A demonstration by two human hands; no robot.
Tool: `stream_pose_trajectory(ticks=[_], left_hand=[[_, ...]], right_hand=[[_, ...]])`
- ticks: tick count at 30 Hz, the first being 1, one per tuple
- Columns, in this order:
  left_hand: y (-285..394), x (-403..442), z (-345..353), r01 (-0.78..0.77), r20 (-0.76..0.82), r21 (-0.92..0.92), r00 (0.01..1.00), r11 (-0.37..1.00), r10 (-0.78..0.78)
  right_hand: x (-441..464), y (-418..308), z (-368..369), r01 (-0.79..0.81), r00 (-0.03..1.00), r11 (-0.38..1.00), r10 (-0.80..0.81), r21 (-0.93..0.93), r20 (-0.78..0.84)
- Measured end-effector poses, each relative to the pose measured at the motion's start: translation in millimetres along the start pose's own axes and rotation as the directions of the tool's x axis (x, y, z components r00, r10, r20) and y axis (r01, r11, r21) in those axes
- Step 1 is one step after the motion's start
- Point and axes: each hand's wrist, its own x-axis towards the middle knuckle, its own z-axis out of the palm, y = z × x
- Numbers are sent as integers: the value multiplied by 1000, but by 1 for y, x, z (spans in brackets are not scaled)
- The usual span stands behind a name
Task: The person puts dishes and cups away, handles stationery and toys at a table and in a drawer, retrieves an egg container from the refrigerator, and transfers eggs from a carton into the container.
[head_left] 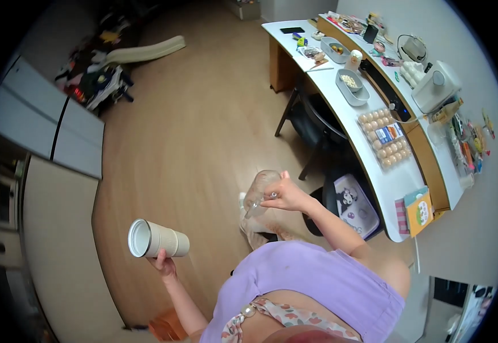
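Left in view — tumbler (168,240) crosswise, mouth leftward

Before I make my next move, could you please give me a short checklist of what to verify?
1. Pale cup held in the left hand: ok.
2. Cup's mouth uncovered: ok, its inside shows.
3. Clear vessel held in the right hand: ok.
4. A hand free for something else: not ok, both are occupied.
5. Liquid in the clear vessel: cannot tell.
6. Eggs resting on the desk, apart from both hands: ok.
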Motion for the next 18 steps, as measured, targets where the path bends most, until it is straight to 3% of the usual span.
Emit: stream_pose_trajectory(ticks=[4, 5, 8, 14, 18], left_hand=[[-28, 138, 55, 72, 11, -239, 997, 968, -71], [-33, 171, 68, 77, 43, -240, 997, 968, -69], [-60, 257, 79, 101, -62, -278, 990, 955, -123], [-122, 446, 98, 131, -124, -241, 979, 962, -164], [-177, 594, 135, 246, 72, -311, 969, 918, -235]], right_hand=[[112, 51, -24, -66, 997, 990, 62, -128, -40], [142, 63, -33, -68, 997, 981, 62, -183, -36], [232, 84, -62, -182, 983, 967, 184, -177, -6], [405, 159, -95, -143, 988, 975, 129, -168, -90], [506, 228, -117, -232, 962, 961, 204, -149, -183]])
